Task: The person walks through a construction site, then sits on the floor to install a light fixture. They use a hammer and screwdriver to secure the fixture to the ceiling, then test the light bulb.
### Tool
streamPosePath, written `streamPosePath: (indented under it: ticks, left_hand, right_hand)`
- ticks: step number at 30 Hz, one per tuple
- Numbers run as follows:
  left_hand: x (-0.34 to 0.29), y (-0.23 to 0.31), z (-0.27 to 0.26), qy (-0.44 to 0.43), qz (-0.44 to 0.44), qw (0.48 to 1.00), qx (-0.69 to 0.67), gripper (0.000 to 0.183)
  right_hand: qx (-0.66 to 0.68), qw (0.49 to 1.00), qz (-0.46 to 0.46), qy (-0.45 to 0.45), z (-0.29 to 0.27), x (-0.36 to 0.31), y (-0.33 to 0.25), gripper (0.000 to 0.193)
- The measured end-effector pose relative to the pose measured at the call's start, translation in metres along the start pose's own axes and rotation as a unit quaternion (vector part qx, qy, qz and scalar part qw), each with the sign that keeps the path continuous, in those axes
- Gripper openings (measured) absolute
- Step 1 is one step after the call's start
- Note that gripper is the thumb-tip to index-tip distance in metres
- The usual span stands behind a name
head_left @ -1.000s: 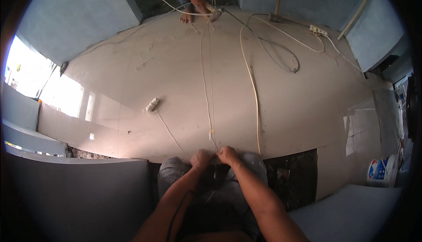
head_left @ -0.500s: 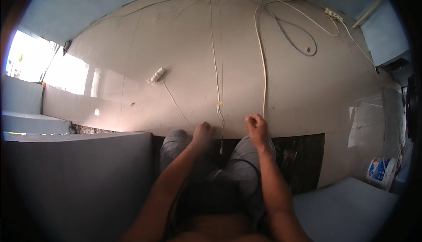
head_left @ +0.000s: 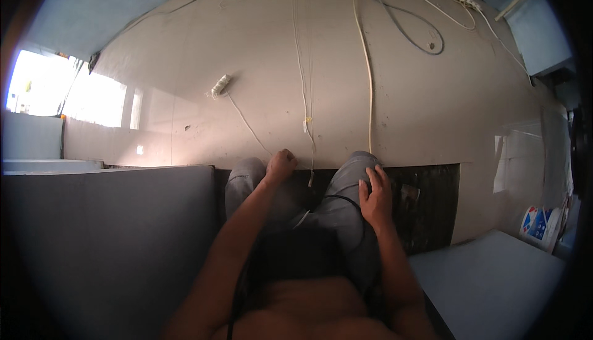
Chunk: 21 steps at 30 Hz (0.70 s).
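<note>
By our left knee (head_left: 248, 170): left hand (head_left: 281, 164) closed, apparently on string (head_left: 248, 123).
Right hand (head_left: 376, 195): half open, empty, at right knee (head_left: 357, 162).
String: from spool (head_left: 220, 85) on floor (head_left: 432, 117); handling step, we judge; next needs firm left grip.

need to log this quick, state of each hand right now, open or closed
Left hand: curled closed; white string runs up to it, grip unclear.
Right hand: open, by the right knee, nothing seen in it.
</note>
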<state>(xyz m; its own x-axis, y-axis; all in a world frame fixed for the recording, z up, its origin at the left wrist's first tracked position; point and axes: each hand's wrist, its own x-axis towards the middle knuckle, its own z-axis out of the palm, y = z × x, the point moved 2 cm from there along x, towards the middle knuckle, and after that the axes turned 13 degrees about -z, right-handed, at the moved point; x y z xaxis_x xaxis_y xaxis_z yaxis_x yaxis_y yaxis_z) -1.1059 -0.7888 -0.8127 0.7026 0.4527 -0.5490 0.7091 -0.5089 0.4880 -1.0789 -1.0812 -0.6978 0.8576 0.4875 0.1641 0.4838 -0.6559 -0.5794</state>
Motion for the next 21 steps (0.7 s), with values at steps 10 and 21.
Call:
streamPosePath:
  ticks: [10, 21]
  left_hand:
    - [0.009, -0.034, 0.043, -0.083, 0.119, 0.98, 0.134, 0.022]
    - [-0.028, 0.0, 0.053, -0.075, 0.078, 0.991, 0.079, 0.017]
  right_hand:
    - [-0.016, 1.0, 0.001, 0.002, 0.008, 0.011, 0.01, 0.035]
    - [-0.002, 1.0, -0.002, 0.025, 0.006, 0.012, 0.014, 0.034]
